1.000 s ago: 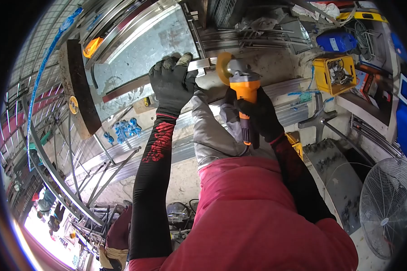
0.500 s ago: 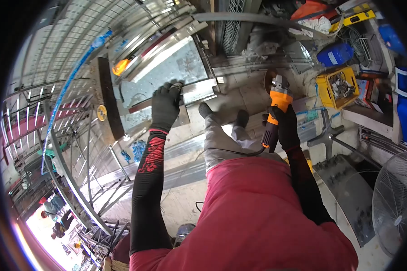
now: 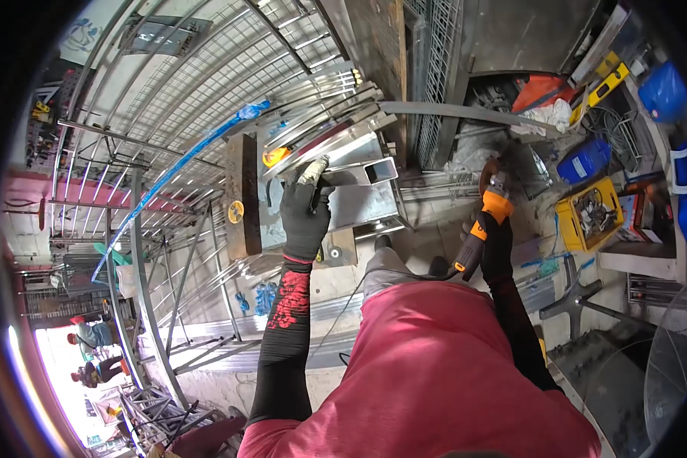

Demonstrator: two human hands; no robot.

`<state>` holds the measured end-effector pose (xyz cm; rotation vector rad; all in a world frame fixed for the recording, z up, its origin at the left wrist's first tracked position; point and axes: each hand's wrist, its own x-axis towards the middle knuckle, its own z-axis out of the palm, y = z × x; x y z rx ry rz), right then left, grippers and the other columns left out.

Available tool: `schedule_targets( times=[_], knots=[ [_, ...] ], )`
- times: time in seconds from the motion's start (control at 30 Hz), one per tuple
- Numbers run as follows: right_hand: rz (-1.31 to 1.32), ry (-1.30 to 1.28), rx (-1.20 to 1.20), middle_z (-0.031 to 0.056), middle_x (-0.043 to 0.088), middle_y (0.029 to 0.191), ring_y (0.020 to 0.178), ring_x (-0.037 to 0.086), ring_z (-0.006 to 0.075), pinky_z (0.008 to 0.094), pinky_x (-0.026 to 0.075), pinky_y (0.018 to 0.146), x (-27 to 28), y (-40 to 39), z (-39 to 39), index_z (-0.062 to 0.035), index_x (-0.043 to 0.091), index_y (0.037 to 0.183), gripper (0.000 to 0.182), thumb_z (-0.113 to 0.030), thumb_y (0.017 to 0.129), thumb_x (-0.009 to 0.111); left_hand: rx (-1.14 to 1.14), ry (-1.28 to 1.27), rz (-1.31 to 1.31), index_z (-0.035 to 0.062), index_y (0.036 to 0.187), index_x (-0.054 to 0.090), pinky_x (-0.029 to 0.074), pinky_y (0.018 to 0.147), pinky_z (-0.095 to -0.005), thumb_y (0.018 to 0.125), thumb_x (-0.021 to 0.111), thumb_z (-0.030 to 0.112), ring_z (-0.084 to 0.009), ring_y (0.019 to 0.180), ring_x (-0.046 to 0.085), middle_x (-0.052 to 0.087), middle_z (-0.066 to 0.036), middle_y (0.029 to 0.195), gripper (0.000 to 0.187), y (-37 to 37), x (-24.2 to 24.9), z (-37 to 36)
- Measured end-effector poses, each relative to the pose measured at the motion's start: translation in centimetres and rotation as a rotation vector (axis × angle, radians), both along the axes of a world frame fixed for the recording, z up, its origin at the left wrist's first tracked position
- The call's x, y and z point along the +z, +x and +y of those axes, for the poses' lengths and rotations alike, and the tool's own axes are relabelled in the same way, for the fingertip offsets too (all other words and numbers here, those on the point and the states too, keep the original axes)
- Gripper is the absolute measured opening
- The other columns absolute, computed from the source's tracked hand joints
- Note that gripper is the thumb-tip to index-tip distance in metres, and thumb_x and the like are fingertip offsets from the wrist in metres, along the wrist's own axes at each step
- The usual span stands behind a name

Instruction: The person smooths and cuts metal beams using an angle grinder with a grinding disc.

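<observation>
A short square metal tube (image 3: 353,175) is held up above the metal worktop (image 3: 366,204), its hollow end turned to the right. My gloved left hand (image 3: 305,214) is closed around the tube's left part, which the fingers partly hide. In my gloved right hand (image 3: 498,243) is an orange and black angle grinder (image 3: 496,204), gripped by its body with the disc (image 3: 488,174) pointing away from me. The grinder is off to the right of the worktop, apart from the tube. Its cable runs left across my front.
A rusty steel beam (image 3: 242,202) stands along the worktop's left side. Long metal bars (image 3: 336,126) lie across the back. On the right are a yellow crate (image 3: 565,217) and a blue container (image 3: 584,160). Metal frames and two people (image 3: 95,336) are far left.
My left hand has lifted the tube off the worktop and tilted it so the open end shows. The grinder stays in my right hand, tilted further right. My view has shifted.
</observation>
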<state>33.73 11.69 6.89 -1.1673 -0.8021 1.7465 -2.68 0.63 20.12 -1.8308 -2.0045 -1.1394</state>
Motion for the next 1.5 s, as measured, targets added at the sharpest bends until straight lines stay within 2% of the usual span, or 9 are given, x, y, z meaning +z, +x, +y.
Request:
schedule_targets(
  times=[0.1,0.23,0.3,0.37,0.47,0.83,1.27,1.37,1.5],
  knots=[
    [0.023,0.018,-0.029,0.0081,0.067,0.109,0.094,0.077,0.0262,0.0421,0.067,0.082,-2.5,-0.1,0.6,-0.0055,0.056,0.128,0.037,-0.027,0.102,0.073,0.06,-0.014,-0.062,0.0068,0.135,0.072,0.055,0.094,-0.049,0.093,0.078,0.01,-0.0422,0.104,0.07,0.075,-0.019,0.112,0.043,-1.0,-0.8,0.5],
    [0.032,-0.005,-0.054,0.0055,0.066,0.102,0.094,0.076,0.0248,0.042,0.067,0.081,-2.0,-0.9,1.1,-0.0066,0.054,0.131,0.039,-0.027,0.102,0.072,0.005,0.11,0.085,0.0041,0.122,0.074,0.055,0.096,-0.0546,0.093,0.08,0.012,-0.0456,0.11,0.068,0.07,-0.023,0.124,0.031,-3.3,1.8,5.0],
    [-0.342,0.426,-0.025,0.0054,0.065,0.102,0.096,0.075,0.0255,0.0421,0.067,0.08,-5.6,-0.7,1.3,-0.0078,0.053,0.135,0.043,-0.027,0.102,0.072,-0.049,0.11,0.168,0.0059,0.126,0.073,0.054,0.099,-0.053,0.094,0.079,0.016,-0.0451,0.116,0.066,0.068,-0.024,0.131,0.035,-5.0,4.4,8.4],
    [-0.01,-0.079,-0.23,0.0056,0.066,0.105,0.096,0.075,0.0259,0.0434,0.067,0.079,-1.2,-2.8,0.5,-0.0088,0.054,0.135,0.042,-0.026,0.102,0.073,-0.043,0.113,0.282,0.0088,0.124,0.072,0.053,0.1,-0.0518,0.094,0.078,0.019,-0.0447,0.118,0.064,0.067,-0.024,0.136,0.033,-8.2,5.3,12.7],
    [0.013,-0.061,-0.276,0.0071,0.067,0.112,0.098,0.074,0.0269,0.0454,0.066,0.081,-3.2,-2.8,0.4,-0.0098,0.057,0.131,0.036,-0.025,0.102,0.074,-0.066,0.073,0.339,0.0103,0.108,0.075,0.053,0.089,-0.0516,0.089,0.073,0.013,-0.0393,0.1,0.067,0.071,-0.017,0.108,0.02,-13.0,7.6,19.5],
    [-0.034,-0.183,-0.548,0.007,0.069,0.11,0.095,0.074,0.0303,0.0503,0.065,0.081,-0.7,-5.3,-3.8,-0.0099,0.062,0.125,0.032,-0.025,0.099,0.075,-0.148,-0.415,0.456,0.0116,0.104,0.074,0.058,0.081,-0.0516,0.091,0.067,0.016,-0.0395,0.094,0.074,0.073,-0.017,0.098,0.015,-27.4,-5.3,33.3],
    [-0.088,-0.209,-0.619,0.0098,0.069,0.114,0.1,0.075,0.034,0.0521,0.065,0.083,-0.4,-6.3,-3.9,-0.0093,0.062,0.127,0.034,-0.024,0.099,0.076,0.001,-0.807,0.477,0.0126,0.111,0.077,0.06,0.084,-0.0535,0.097,0.069,0.042,-0.0396,0.102,0.076,0.077,-0.017,0.111,0.034,-29.6,-11.7,31.1],
    [-0.078,-0.201,-0.583,0.0099,0.068,0.115,0.1,0.074,0.0339,0.0522,0.065,0.084,-0.2,-6.5,-3.1,-0.0094,0.06,0.127,0.036,-0.025,0.099,0.077,0.069,-0.51,0.519,0.0105,0.113,0.077,0.058,0.081,-0.0516,0.092,0.073,0.034,-0.036,0.093,0.073,0.074,-0.015,0.105,0.031,-24.6,-8.7,28.4],
    [-0.048,-0.174,-0.514,0.01,0.069,0.115,0.1,0.074,0.0321,0.0517,0.065,0.086,-1.6,-5.9,-2.2,-0.0084,0.061,0.128,0.035,-0.025,0.1,0.075,-0.325,-0.18,0.273,0.0114,0.113,0.078,0.056,0.082,-0.0482,0.085,0.073,0.016,-0.0344,0.089,0.071,0.073,-0.012,0.097,0.028,-13.9,-11.0,21.4]
  ],
)
